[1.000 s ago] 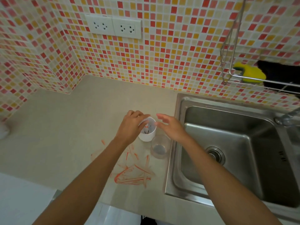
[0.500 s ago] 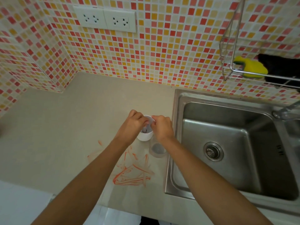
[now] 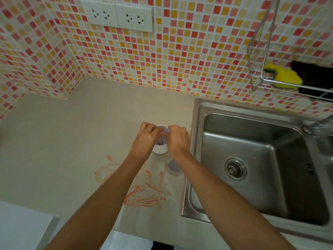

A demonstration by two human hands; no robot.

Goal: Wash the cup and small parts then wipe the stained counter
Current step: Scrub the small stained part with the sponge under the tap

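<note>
While both hands meet over its mouth, the small white plastic cup (image 3: 159, 149) stands upright on the smooth beige stone table (image 3: 75, 141), close to the left rim of the sink. The left hand (image 3: 146, 139) curls round the cup's left side, its fingers bent over the rim. The right hand (image 3: 178, 140) is bunched at the rim on the other side, fingertips pinching there; what they pinch is too small to make out. Something small and dark lies inside the cup, unclear in shape.

Just in front of the cup, partly under the right wrist, stands a clear round plastic container (image 3: 173, 167) with a greyish bottom. Nearer the table's front edge, orange-red streaks (image 3: 146, 194) smear the surface in crossed, scratchy lines.

To the right sits the brushed stainless-steel sink (image 3: 270, 186), rectangular with rounded corners and a round drain strainer (image 3: 235, 169). A wire rack (image 3: 259, 76) hangs on the wall above it, holding a yellow sponge (image 3: 283, 77) beside something black. Small glossy mosaic tiles (image 3: 180, 51) in red, pink, orange and cream cover the wall, with two white sockets (image 3: 117, 15) set into them.
</note>
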